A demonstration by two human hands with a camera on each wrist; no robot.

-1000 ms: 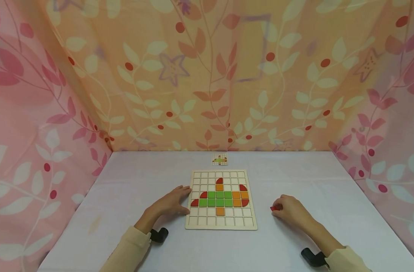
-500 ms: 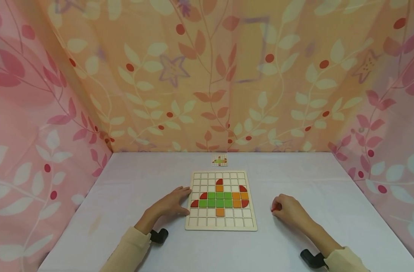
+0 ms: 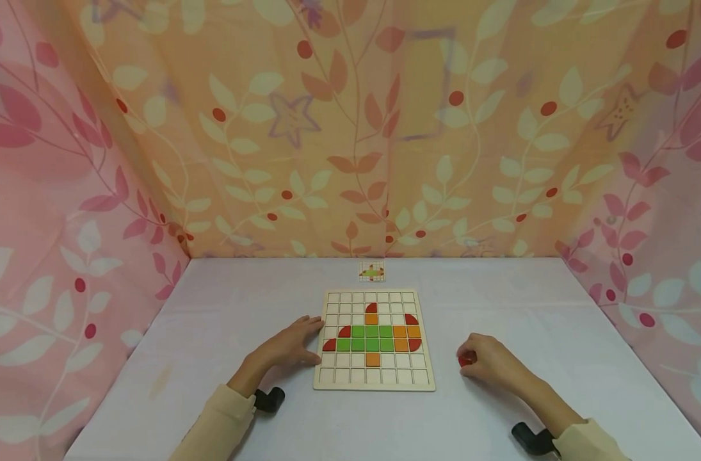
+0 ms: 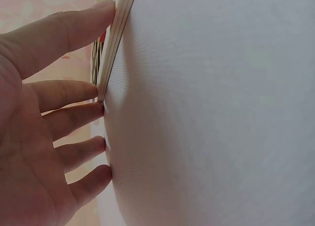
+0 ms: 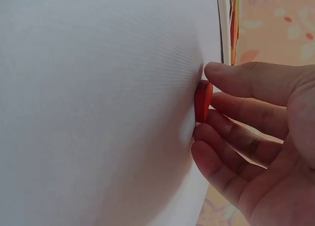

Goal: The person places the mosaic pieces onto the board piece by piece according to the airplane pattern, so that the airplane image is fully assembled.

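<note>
A wooden grid board (image 3: 375, 378) lies mid-table, with green and orange square tiles and red quarter-round tiles set in its cells. My left hand (image 3: 292, 342) is at its left side, fingers spread; in the left wrist view the thumb and fingertips (image 4: 101, 19) are against the board's edge. To the right of the board, my right hand (image 3: 491, 360) has thumb and fingers around a red tile (image 5: 202, 102) at the tabletop. The fingers cover part of this tile in the head view, where a red patch shows under the fingertips.
A small picture card (image 3: 372, 271) with a matching coloured grid pattern lies behind the board. Patterned curtains (image 3: 350, 128) enclose the white table (image 3: 241, 288) at the back and sides. A black device (image 3: 269, 399) sits at each wrist.
The red tile has turned in my right fingers and now shows lower, beneath the fingertips. My right hand has shifted slightly downward. The left hand and board stay put.
</note>
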